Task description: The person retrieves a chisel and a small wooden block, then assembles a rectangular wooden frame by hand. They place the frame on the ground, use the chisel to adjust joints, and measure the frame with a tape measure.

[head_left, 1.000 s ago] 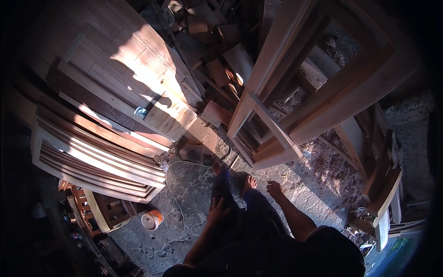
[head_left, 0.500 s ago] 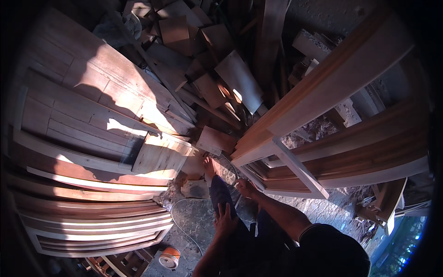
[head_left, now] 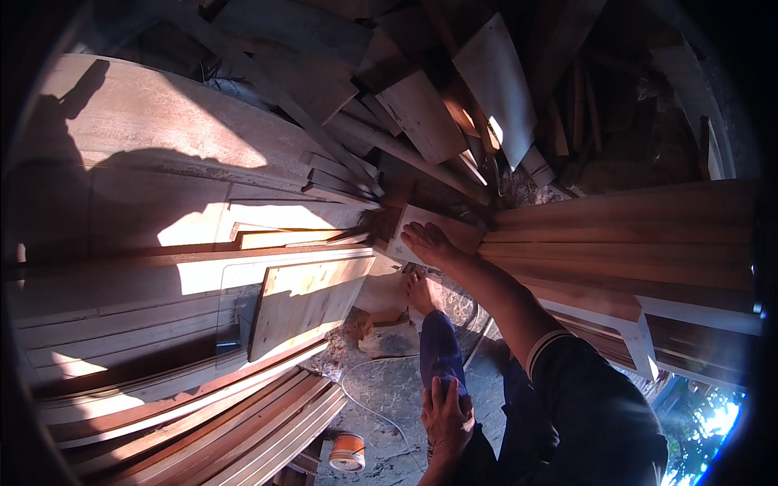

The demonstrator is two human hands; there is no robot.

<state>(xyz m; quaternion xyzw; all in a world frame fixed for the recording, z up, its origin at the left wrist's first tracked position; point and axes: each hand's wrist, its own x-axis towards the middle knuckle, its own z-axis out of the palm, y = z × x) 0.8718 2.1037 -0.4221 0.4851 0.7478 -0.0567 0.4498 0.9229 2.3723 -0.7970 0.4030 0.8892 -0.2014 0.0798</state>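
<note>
My right hand (head_left: pixel 427 241) is stretched forward over a short wooden board (head_left: pixel 463 230) in the corner between the two stacks. Its fingers are extended along the pale near face of the board; whether they press on it I cannot tell. Lower down, my left hand (head_left: pixel 447 415) lies on my bent leg (head_left: pixel 442 352), fingers slightly spread and nothing in them. My bare foot (head_left: pixel 421 293) stands on the floor just below the short board.
Wooden panels (head_left: pixel 154 259) lean at the left, with a small square board (head_left: pixel 308 306) in front. Scrap wood (head_left: pixel 421 113) fills the far side. Wooden frames (head_left: pixel 624 251) stand at the right. An orange-and-white bucket (head_left: pixel 348 452) and a thin cable (head_left: pixel 369 405) are on the floor.
My right hand has moved forward from beside the right-hand frames to the short board. My left hand stays on my leg. The whole view has shifted and turned.
</note>
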